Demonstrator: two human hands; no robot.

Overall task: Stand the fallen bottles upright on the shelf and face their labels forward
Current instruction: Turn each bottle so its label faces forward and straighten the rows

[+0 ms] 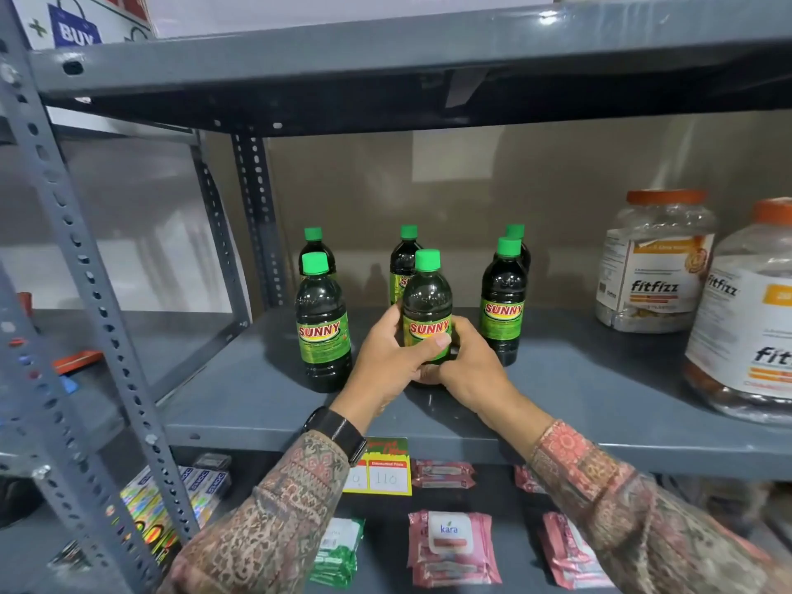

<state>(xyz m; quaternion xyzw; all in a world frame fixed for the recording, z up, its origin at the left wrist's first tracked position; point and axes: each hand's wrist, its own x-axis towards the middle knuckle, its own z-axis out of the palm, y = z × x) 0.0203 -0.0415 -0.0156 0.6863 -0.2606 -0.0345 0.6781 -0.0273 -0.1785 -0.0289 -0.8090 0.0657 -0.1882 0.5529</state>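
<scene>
Several dark bottles with green caps and green SUNNY labels stand upright on the grey shelf (578, 379). The front middle bottle (427, 306) is held low down by both hands, its label facing me. My left hand (388, 362) wraps its left side with the thumb across the label. My right hand (469, 366) cups its right side and base. A front left bottle (322, 327) and a front right bottle (502, 306) show their labels forward. Behind them stand three more bottles (405, 267), partly hidden.
Two large clear fitfizz jars (655, 267) with orange lids stand at the shelf's right. The shelf above (385, 49) hangs low overhead. A perforated grey upright (85, 293) runs down the left. Below lie pink wipe packs (452, 546), a yellow price tag (385, 473) and boxes.
</scene>
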